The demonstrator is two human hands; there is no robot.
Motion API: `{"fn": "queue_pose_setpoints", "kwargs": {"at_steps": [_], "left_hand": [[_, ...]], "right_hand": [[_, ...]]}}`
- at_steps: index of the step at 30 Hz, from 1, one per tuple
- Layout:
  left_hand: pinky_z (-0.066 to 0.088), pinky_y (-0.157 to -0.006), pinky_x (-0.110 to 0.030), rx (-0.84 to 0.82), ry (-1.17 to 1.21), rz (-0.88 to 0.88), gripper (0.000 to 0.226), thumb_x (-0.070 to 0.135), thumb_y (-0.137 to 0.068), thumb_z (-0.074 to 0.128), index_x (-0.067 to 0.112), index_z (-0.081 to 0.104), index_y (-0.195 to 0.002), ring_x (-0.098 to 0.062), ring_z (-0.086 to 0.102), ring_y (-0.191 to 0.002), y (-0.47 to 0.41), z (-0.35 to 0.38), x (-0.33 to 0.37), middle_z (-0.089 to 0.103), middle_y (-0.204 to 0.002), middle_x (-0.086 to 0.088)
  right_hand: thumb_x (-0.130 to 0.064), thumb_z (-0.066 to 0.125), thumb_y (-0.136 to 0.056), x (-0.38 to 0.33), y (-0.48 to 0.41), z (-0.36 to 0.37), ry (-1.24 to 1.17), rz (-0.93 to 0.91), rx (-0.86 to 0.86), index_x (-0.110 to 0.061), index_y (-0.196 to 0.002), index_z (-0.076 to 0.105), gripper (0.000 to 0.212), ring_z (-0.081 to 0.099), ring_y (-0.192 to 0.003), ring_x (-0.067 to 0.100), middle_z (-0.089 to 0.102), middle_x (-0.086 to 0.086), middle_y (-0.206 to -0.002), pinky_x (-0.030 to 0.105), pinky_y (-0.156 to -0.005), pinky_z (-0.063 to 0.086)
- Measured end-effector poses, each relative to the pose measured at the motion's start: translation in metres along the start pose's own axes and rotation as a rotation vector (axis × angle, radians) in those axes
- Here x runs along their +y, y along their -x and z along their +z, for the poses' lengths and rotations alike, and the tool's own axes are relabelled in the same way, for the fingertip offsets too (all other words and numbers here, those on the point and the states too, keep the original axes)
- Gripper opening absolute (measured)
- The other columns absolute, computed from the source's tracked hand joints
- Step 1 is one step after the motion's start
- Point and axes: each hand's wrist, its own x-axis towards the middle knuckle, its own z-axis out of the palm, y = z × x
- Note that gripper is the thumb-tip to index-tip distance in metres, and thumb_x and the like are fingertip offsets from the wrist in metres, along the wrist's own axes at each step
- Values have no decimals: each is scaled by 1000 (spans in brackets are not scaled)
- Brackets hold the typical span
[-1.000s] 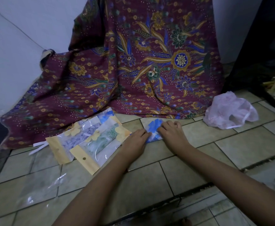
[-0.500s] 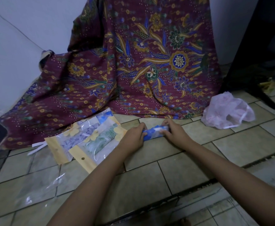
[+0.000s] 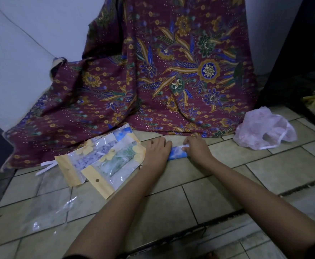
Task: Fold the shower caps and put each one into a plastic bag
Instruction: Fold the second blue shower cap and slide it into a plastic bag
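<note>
Folding going anywhere, or am I stuck?

You are moving. A second ago your blue shower cap point(image 3: 177, 154) lay as a wider flat fold on the tiled floor point(image 3: 171, 202). Now it is a narrow strip between your two hands, just in front of the hem of the batik cloth point(image 3: 162, 71).

And my grip?

Your right hand point(image 3: 197, 150) pinches the white rim at the strip's right end. Your left hand point(image 3: 157, 152) covers the left end; whether it grips or only presses, I cannot tell.

So what is next?

By my judgement the fold is nearly done and only bagging remains for this one. An empty clear bag point(image 3: 48, 214) lies on the floor near your left forearm. Three packed bags point(image 3: 113, 161) overlap just beside your left hand. The pink shower cap point(image 3: 265, 128) lies loose, well off to your right, not yet folded.
</note>
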Motion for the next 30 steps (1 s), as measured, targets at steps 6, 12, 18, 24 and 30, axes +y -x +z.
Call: {"fn": "queue_pose_setpoints", "kwargs": {"at_steps": [6,12,18,24,30], "left_hand": [[42,-66,-29,-94,227,116,33,25,-79,41,5,65,-86,-28,59,-72,15,3,-8,60,-78,-12],[45,-70,-32,-164,277,102,41,25,-80,39,-3,64,-99,-34,58,-81,26,-4,-6,61,-87,-20],[50,-56,-34,-153,178,139,30,11,-78,39,-2,64,-86,-33,60,-66,25,-11,1,62,-75,-18],[49,-59,-39,-190,265,109,28,8,-76,40,-7,62,-86,-38,61,-68,49,-16,-16,61,-76,-25],[34,-93,-34,88,266,21,38,24,-90,41,10,53,-124,-27,54,-109,79,-45,-56,61,-116,-10]], "right_hand": [[-16,54,-72,-11,18,3,436,-448,117,-12,-80,63,13,60,-76,26,59,8,-77,33,-70,38],[-24,66,-81,0,34,-6,562,-552,-102,-3,-105,63,32,59,-83,32,62,17,-90,39,-77,45],[-34,73,-58,-7,35,-5,642,-690,66,-18,-76,70,24,57,-55,19,57,1,-63,25,-57,41],[-33,83,-63,-34,51,-7,553,-719,-38,-11,-83,67,34,61,-69,23,65,6,-76,27,-63,47],[-31,46,-94,-68,60,9,305,-607,-103,-9,-105,55,26,55,-98,30,63,14,-106,33,-74,34]]}}
